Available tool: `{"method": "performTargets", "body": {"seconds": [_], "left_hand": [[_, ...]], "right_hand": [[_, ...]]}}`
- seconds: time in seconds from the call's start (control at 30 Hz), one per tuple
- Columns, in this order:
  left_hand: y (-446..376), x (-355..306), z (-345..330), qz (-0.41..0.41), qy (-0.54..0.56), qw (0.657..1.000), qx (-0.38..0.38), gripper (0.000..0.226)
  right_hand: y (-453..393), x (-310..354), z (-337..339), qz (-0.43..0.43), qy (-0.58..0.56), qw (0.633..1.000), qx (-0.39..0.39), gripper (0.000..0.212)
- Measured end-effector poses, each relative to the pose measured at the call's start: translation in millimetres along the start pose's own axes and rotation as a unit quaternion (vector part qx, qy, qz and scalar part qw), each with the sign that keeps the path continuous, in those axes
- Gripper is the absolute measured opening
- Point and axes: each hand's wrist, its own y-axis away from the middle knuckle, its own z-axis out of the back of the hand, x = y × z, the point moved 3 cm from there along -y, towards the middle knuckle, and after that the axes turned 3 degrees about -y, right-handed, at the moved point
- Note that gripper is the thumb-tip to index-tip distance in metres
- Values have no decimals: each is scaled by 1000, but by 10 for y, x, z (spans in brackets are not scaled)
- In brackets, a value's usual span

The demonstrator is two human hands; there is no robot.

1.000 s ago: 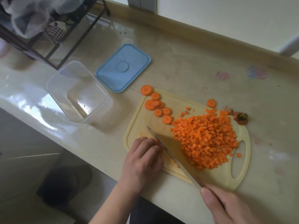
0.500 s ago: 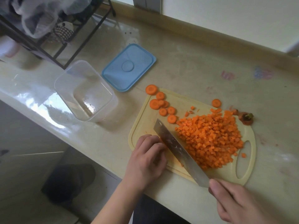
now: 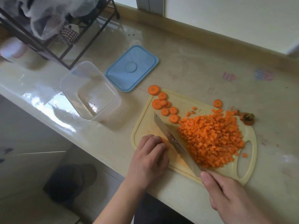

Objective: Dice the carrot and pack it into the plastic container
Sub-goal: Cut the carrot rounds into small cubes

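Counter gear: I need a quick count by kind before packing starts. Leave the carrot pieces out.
plastic container: 1
blue lid: 1
cutting board: 1
knife: 1
Total: 4

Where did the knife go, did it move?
Yes. The knife tipped from edge-on to flat-showing, its tip sliding up the cutting board toward the carrot slices.
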Motion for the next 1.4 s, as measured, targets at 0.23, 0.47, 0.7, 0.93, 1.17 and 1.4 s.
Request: {"method": "performTargets", "body": {"seconds": [0.23, 0.47, 0.7, 0.93, 1.17, 1.4], "left_hand": [[12, 0, 18, 4, 12, 1000, -8, 8], [17, 13, 7, 12, 18, 1000, -10, 11], [10, 10, 21, 2, 3, 1000, -25, 7], [103, 17, 24, 4, -14, 999, -29, 7], [105, 25, 28, -4, -11, 999, -34, 11], [102, 13, 60, 11, 24, 999, -39, 20]], "right_hand": [[118, -119, -18, -19, 20, 1000, -6, 34], [209, -180, -37, 68, 55, 996, -9, 43], [-23, -128, -113, 32, 81, 996, 16, 43], [30, -37, -25, 3, 15, 1000, 20, 27], [163, -102, -4, -15, 17, 999, 23, 31], [149, -209, -80, 42, 55, 998, 14, 51]]}}
